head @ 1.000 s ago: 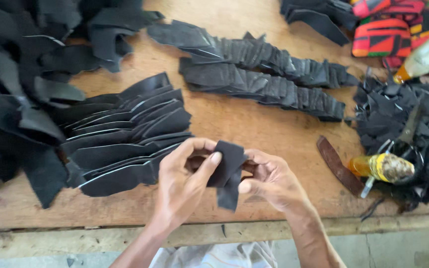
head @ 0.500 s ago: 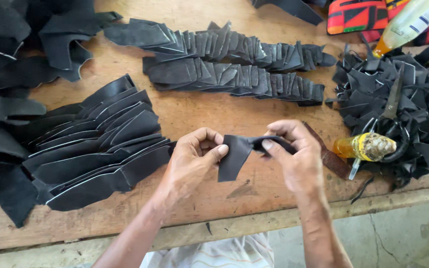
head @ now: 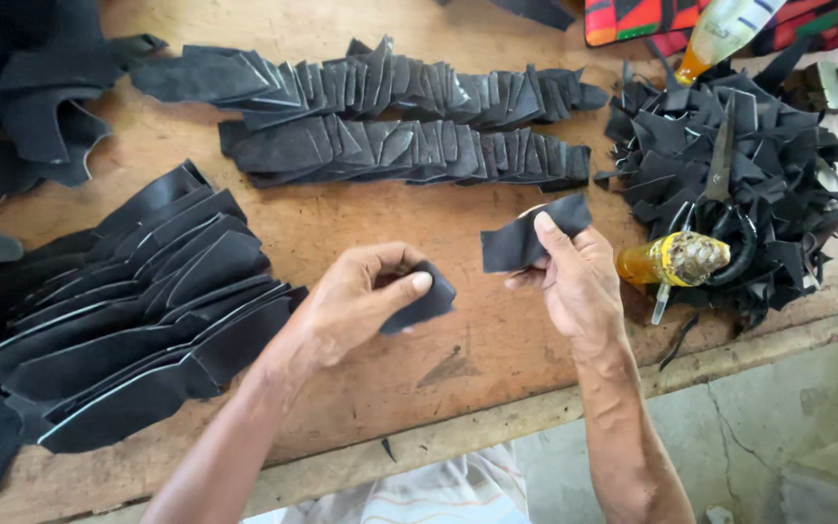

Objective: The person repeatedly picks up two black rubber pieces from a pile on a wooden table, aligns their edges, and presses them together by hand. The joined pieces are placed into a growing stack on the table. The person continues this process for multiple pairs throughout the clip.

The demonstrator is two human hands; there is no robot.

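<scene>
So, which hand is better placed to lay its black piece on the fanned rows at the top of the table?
Probably the right hand. Its piece is held just below the right end of the lower row. The left hand, with a second piece, is lower and farther from the rows.

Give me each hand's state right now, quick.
Left hand: closed, fingers pinching a small black leather piece.
Right hand: closed, thumb pressing a second black leather piece against the fingers.
</scene>
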